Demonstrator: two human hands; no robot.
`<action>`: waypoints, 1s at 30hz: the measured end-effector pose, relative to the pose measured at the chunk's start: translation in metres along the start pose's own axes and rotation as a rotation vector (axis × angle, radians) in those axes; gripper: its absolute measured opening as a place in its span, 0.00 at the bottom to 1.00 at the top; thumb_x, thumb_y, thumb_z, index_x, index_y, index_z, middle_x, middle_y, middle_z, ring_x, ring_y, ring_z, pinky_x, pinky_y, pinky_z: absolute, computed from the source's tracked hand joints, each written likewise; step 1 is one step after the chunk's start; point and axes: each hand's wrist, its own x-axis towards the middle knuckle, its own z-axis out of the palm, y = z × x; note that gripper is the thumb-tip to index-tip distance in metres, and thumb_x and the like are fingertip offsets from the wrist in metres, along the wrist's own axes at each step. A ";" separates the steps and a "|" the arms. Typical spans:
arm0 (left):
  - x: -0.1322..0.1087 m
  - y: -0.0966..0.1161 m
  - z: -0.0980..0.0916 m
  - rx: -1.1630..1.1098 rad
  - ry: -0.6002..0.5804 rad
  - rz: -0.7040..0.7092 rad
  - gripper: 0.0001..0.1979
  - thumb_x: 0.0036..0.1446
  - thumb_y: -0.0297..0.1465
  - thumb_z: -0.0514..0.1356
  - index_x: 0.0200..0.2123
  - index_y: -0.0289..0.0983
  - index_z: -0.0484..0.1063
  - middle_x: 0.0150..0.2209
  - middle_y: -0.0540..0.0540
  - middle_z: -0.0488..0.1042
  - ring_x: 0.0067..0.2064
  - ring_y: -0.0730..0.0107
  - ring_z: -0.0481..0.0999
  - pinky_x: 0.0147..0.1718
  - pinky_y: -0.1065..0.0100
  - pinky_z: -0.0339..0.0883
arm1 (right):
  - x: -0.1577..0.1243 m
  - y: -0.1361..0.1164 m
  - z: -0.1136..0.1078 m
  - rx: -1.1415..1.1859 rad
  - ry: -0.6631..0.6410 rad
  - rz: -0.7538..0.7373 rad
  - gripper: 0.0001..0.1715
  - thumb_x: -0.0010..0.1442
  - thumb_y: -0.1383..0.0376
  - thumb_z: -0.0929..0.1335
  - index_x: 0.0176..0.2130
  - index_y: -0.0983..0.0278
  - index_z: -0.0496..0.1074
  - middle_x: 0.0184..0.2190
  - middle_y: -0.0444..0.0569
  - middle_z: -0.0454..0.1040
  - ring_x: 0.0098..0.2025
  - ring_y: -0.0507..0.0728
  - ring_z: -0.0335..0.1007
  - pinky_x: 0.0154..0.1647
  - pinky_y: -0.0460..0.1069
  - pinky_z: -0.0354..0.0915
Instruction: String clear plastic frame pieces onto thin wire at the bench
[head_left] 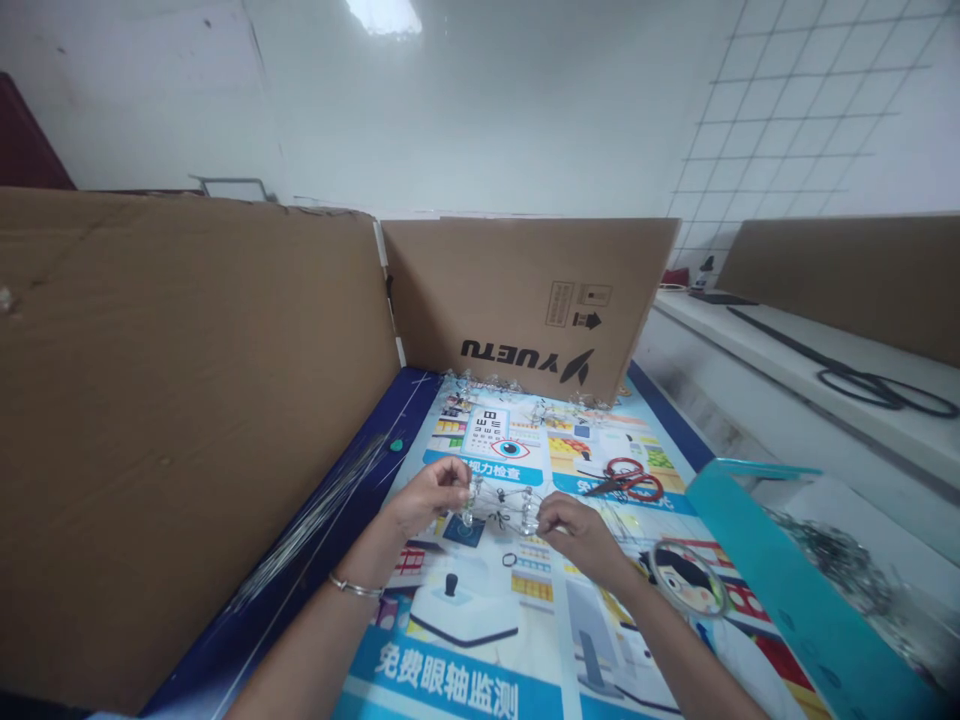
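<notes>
A small clear piece, seemingly transparent beads joined by thin wire with dark bits in its middle (500, 507), is stretched between my two hands above the printed sheet. My left hand (431, 497) pinches its left end between thumb and fingers. At the right end, my right hand (576, 528) has its fingers closed on the same piece. Red-handled scissors (628, 482) lie just beyond my right hand. Similar clear wire pieces (540, 408) rest in a row at the back. The exact make of the piece is too fine to tell.
Cardboard panels wall off the left (202, 400) and back (480, 290). Long thin wires (322, 510) lie along the left edge near a small green object (396, 445). On the right are a round clear dish (688, 580) and a teal box (780, 590) holding a wiry heap.
</notes>
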 end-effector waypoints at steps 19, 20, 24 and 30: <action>-0.004 0.001 -0.004 -0.041 -0.097 -0.063 0.16 0.49 0.30 0.64 0.41 0.37 0.64 0.40 0.44 0.68 0.40 0.66 0.72 0.35 0.66 0.67 | -0.001 0.012 0.001 0.157 0.147 0.131 0.07 0.46 0.67 0.69 0.24 0.63 0.65 0.28 0.44 0.64 0.31 0.52 0.62 0.32 0.47 0.59; -0.004 0.001 -0.004 -0.044 -0.105 -0.064 0.17 0.48 0.31 0.64 0.42 0.38 0.64 0.41 0.44 0.67 0.41 0.64 0.71 0.35 0.67 0.67 | -0.001 0.012 0.001 0.179 0.152 0.138 0.07 0.46 0.67 0.70 0.24 0.63 0.65 0.28 0.44 0.64 0.31 0.52 0.62 0.32 0.47 0.60; -0.005 -0.002 0.003 -0.078 -0.109 -0.039 0.23 0.45 0.31 0.66 0.45 0.40 0.63 0.45 0.44 0.64 0.45 0.61 0.70 0.30 0.71 0.66 | 0.000 0.006 -0.003 0.231 0.131 0.190 0.09 0.43 0.66 0.71 0.23 0.63 0.65 0.27 0.44 0.64 0.30 0.52 0.61 0.31 0.47 0.60; -0.003 -0.012 0.019 -0.104 -0.102 -0.046 0.26 0.45 0.29 0.65 0.49 0.41 0.62 0.43 0.43 0.66 0.47 0.62 0.69 0.29 0.74 0.63 | 0.002 0.005 -0.013 0.260 0.089 0.243 0.09 0.41 0.67 0.71 0.23 0.64 0.65 0.27 0.43 0.64 0.28 0.51 0.60 0.29 0.46 0.58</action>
